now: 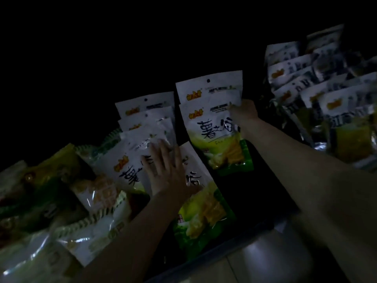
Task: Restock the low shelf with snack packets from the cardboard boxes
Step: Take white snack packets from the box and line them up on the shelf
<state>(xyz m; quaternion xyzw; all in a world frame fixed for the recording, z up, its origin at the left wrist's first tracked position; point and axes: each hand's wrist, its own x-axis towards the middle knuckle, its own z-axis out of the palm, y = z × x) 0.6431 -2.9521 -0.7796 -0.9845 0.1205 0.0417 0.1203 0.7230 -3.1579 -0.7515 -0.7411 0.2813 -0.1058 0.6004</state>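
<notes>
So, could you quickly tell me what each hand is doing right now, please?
Left hand: open, fingers spread flat on the left stack of packets.
Right hand: gripping the upright packet by its edge.

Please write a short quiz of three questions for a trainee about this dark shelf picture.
1. True or false: the left hand lies with spread fingers on a white and green packet.
2. The right hand grips: A) a cardboard box, B) the upright packet, C) nothing.
3. Which side of the right arm holds the blurred row of packets?

Key: 1 true; 2 B; 3 the right side.
</notes>
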